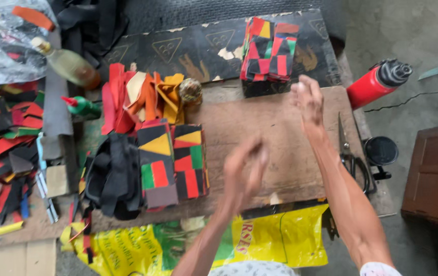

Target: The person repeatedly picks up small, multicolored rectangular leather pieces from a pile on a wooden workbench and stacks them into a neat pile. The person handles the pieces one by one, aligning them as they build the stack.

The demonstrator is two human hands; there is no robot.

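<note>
overhead view of a floor-level work surface — a worn brown board (280, 138) lies across a black patterned panel (198, 46), with a yellow plastic sack (280, 240) at its near edge. on the board's left part rest two patchwork stacks (173, 161) of black, red, yellow and green pieces, touching side by side; a bundle of black strips (109, 176) lies against them, and loose red and orange offcuts (137, 97) are heaped behind. a third patchwork stack (270, 48) sits on the panel, just beyond the right hand (308, 99), which is raised with fingers loosely together and holds nothing that shows. the left hand (244, 171) hovers just right of the paired stacks, motion-blurred; its fingers look partly curled, and whether they pinch anything cannot be told. scissors (349, 153) lie at the board's right edge beside the right forearm, with a red flask (377, 82) and a black round lid (381, 151) on the floor beyond; a glass bottle (70, 66) and a small green bottle (82, 106) lie at left. likely hazards — a sweeping forearm could catch the scissors' blades, a quick hand could topple or skew the stacks, and the bottles could roll or leak onto the scraps.
</note>
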